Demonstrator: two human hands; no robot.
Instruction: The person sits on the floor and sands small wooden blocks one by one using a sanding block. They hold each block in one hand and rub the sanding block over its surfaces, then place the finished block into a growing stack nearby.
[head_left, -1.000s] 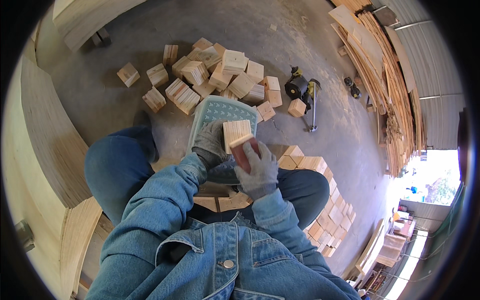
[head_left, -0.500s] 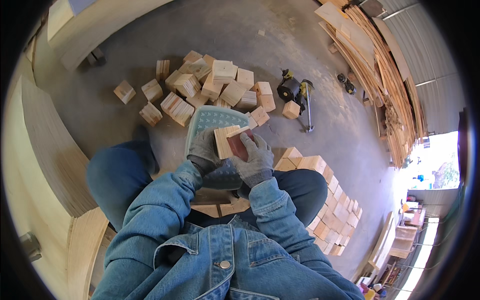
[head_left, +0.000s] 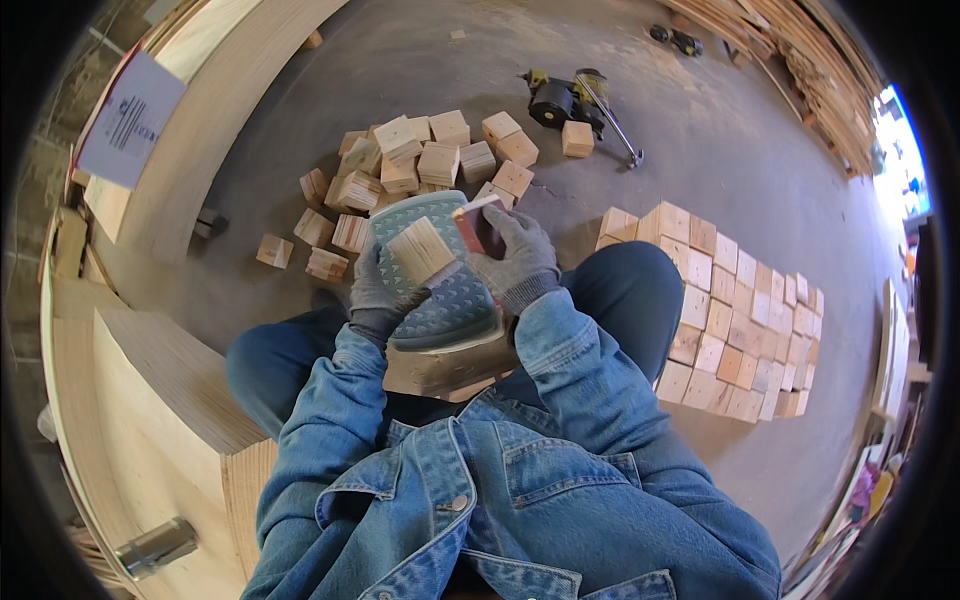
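In my gloved left hand (head_left: pixel 378 295) is a light wooden block (head_left: pixel 421 250) with layered grain lines, tilted above a teal plastic stool (head_left: pixel 450 322) with a patterned top. The left fingers wrap its left and lower side. To the right of it, my gloved right hand (head_left: pixel 518 262) grips a sanding block (head_left: pixel 478 228), reddish brown on its faces with a pale edge. A small gap shows between the sanding block and the wooden block. The stool stands between my bent knees.
Beyond the stool lies a loose heap of wooden blocks (head_left: pixel 438 165). Rows of blocks (head_left: pixel 735 320) are stacked right of my knee. A black and yellow power tool (head_left: pixel 552 102) sits on the floor past the heap. Large wooden panels (head_left: pixel 150 370) stand at left; long boards (head_left: pixel 815 85) lie far right.
The sanding block has moved off the wooden block, to its right. The wooden block is turned, showing a broad face. My view has swung, shifting the floor and stacks within it.
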